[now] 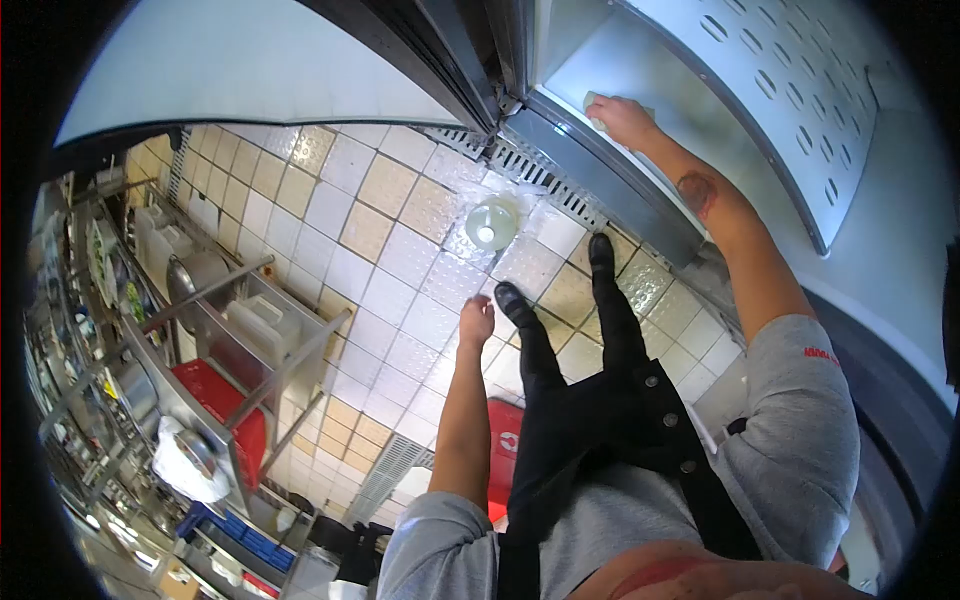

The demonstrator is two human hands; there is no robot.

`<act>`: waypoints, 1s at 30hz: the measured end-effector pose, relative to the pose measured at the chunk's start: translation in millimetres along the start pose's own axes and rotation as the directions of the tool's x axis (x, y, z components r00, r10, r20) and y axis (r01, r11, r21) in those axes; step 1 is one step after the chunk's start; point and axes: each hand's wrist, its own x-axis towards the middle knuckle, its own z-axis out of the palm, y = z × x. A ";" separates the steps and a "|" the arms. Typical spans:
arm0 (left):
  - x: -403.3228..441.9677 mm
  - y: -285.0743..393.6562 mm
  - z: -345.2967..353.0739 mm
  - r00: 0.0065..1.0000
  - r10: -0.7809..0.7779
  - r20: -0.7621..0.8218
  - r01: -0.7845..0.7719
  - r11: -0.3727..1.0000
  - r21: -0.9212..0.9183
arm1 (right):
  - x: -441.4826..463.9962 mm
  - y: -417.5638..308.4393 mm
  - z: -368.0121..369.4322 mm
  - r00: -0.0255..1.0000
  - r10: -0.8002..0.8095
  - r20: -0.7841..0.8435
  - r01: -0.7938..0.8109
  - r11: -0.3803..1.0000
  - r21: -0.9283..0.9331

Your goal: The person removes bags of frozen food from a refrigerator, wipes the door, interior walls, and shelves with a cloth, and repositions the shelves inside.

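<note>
My right hand (622, 120) reaches into a white-walled cabinet (590, 60) and presses a pale greenish cloth (594, 103) against its bottom surface near the front edge. Its fingers are wrapped over the cloth, and most of the cloth is hidden beneath them. My left hand (477, 322) hangs over the tiled floor with nothing visible in it, its fingers loosely bent. Ahead of my shoes, a round container of cloudy liquid (492, 222) stands on wet tiles beside the cabinet.
A perforated white panel (790, 90) juts out above my right arm. At upper left is a large white door (270, 70). A floor drain grate (545, 175) runs along the cabinet base. Left stands a metal rack (290, 370) with containers; a red bin (503, 450) is by my leg.
</note>
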 end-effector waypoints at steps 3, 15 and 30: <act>-43.7 -33.1 -24.4 0.994 -0.104 -0.038 0.105 0.994 0.008 | -0.6 -1.8 -1.0 0.978 0.102 0.183 -0.064 0.977 -0.204; -179.9 -154.3 -94.7 0.911 -0.395 0.117 0.386 0.918 0.096 | -16.9 -132.7 -25.1 0.913 0.404 -0.049 -0.187 0.523 0.831; -205.0 -151.5 -52.3 0.848 -0.452 0.276 0.518 0.816 -0.256 | 6.1 -86.9 45.6 0.815 0.485 -0.316 -0.383 0.862 0.333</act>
